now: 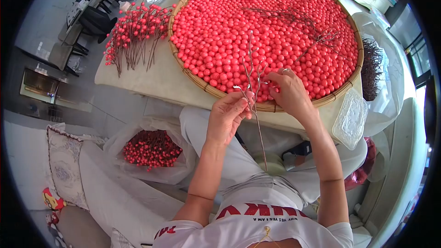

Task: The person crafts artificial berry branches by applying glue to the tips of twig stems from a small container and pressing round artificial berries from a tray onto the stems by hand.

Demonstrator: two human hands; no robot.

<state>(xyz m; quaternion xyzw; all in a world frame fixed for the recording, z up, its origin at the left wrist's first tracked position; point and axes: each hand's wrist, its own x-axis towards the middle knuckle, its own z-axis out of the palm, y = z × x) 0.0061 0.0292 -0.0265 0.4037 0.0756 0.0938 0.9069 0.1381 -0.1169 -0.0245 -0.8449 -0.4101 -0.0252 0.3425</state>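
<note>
My left hand (228, 114) is closed round a thin brown branched stem (261, 133), whose twigs point up over the basket and whose lower end hangs toward my lap. To its right, my right hand (290, 91) has its fingers bent together at the rim, close to the stem's right twigs; what lies between the fingertips is too small to make out. Whitish stuff coats some twig tips. In front of both hands lies a wide round woven basket (193, 76) full of red berry-like balls (220, 50). Several bare twigs (294, 16) rest on the balls.
Finished-looking red-berry stems (138, 27) lie on the table (133, 80) at left. Below, a plastic bag (115, 142) holds more berry stems (152, 149). A clear plastic container (350, 118) sits at the table's right edge, near a bag (392, 71) of dark twigs (370, 71).
</note>
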